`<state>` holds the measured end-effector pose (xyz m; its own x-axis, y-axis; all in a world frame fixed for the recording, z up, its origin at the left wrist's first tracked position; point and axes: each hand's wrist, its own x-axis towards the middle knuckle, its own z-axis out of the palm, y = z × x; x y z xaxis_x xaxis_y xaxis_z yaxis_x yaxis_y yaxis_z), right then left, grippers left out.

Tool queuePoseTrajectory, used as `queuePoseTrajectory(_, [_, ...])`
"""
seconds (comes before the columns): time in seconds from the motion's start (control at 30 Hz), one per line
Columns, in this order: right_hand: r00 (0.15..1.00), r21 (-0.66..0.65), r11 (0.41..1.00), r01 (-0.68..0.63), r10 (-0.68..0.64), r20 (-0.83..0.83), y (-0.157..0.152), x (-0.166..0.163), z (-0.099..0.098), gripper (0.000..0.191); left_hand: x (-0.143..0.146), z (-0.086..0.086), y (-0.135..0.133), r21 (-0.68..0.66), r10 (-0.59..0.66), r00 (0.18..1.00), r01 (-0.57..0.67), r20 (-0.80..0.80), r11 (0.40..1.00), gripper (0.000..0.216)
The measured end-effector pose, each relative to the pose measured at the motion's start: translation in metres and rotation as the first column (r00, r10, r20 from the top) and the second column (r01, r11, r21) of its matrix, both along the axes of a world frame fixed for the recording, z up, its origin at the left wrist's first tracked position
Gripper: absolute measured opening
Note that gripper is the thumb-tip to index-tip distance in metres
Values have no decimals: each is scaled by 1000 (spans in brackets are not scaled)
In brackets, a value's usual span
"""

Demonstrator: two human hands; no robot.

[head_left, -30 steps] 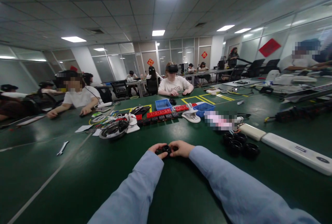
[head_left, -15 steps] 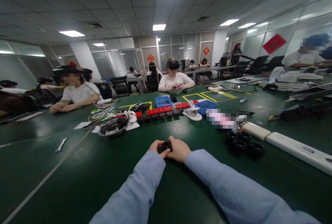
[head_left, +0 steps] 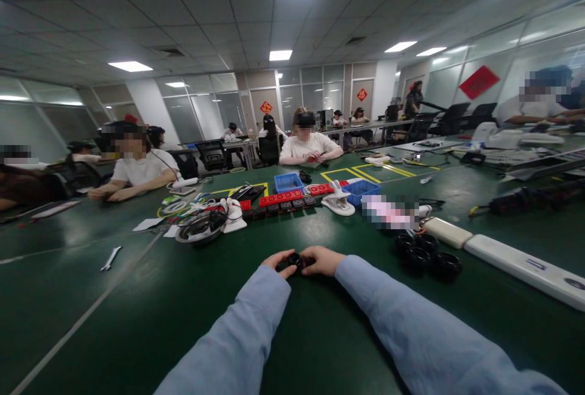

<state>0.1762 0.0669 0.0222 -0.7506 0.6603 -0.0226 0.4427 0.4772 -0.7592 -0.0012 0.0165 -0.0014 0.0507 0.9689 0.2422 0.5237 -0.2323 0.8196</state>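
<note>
In the middle of the green table, a small black round part (head_left: 296,261) with a hollow centre sits between both hands. My left hand (head_left: 278,261) is closed on its left side, thumb at the front and fingers behind. My right hand (head_left: 322,259) pinches at its right edge, thumb and fingers close together. Something dark shows between those fingertips, too small to name. Off to the right lies a group of several black rings (head_left: 418,256), looking much like the part I hold.
A long white casing (head_left: 516,264) lies right of the rings. Ahead are a red and black socket strip (head_left: 281,199), a white clip stand (head_left: 338,201), blue trays (head_left: 289,183) and a round metal tray of cables (head_left: 198,236). A wrench (head_left: 111,258) lies left. People sit across the table.
My right hand has shifted from over the black part to its right edge, uncovering more of it. My left hand keeps its hold. The view has tilted slightly up.
</note>
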Motion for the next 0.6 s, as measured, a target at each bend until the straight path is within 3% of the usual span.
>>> queuePoseTrajectory(0.27, [998, -1, 998, 67, -67, 2, -1, -2, -2, 16, -1, -2, 2, 12, -27, 1000, 27, 16, 1000, 38])
queuePoseTrajectory(0.4, [973, 169, 967, 192, -210, 92, -11, -8, 0, 27, 1, -5, 3, 25, 47, 999, -47, 10, 999, 35])
queuePoseTrajectory(0.6, [880, 444, 849, 286, -416, 228, -34, -23, 10, 37, 6, -7, 4, 78, 204, 978, -200, -44, 977, 30])
